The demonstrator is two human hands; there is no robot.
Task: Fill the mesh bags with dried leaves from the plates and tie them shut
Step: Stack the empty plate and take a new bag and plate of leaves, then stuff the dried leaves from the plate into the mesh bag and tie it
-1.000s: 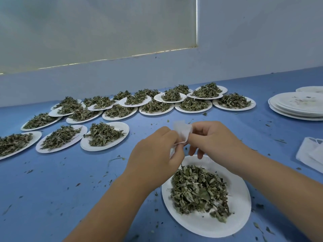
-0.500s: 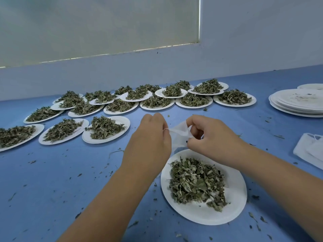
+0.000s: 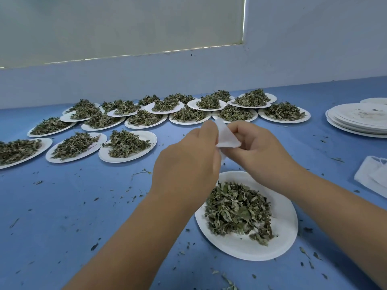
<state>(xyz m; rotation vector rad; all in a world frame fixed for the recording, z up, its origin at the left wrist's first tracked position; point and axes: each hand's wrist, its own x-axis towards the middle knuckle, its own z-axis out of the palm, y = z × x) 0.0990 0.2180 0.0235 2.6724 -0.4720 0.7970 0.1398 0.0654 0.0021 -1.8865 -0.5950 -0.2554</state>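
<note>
A small white mesh bag (image 3: 226,136) is held in the air between both hands, above the far edge of a white paper plate (image 3: 280,243). My left hand (image 3: 188,162) pinches the bag's left side, its fingertips hidden behind the knuckles. My right hand (image 3: 257,147) pinches the right side with thumb and curled fingers. The bag looks flat, with no leaves visible in it. A heap of dried green leaves (image 3: 238,210) lies on the plate just below the hands.
Several more plates of dried leaves (image 3: 127,144) stand in rows across the far half of the blue table (image 3: 62,216). A stack of used plates (image 3: 360,119) sits far right, with white mesh bags (image 3: 372,174) at the right edge. Leaf crumbs are scattered around.
Both hands have stayed on the bag and worked it between the fingers; its white fabric now sticks up as a flat triangle between them. The near plate has not moved.
</note>
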